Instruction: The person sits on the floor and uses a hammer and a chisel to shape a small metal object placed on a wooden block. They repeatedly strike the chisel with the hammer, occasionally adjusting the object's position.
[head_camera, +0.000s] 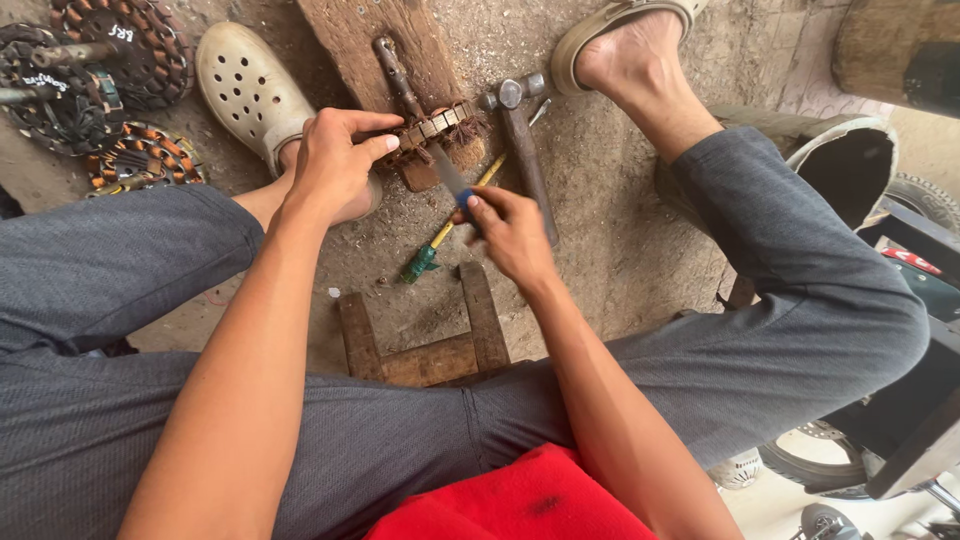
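My left hand (338, 160) grips a ring-shaped stator core (436, 127) with copper windings, holding it against a worn wooden plank (362, 35) on the ground. My right hand (508, 232) holds a blue-handled knife (452, 180), its blade pointing up-left into the stator's windings. A metal rod (396, 72) sticks out behind the stator along the plank.
A hammer (520, 135) and a green-handled screwdriver (440, 235) lie on the dirt floor beside the plank. Several other wound stators (100, 70) lie at top left. My feet wear beige sandals (245, 85). A low wooden stool (420, 345) sits between my legs. Tyres (850, 160) stand right.
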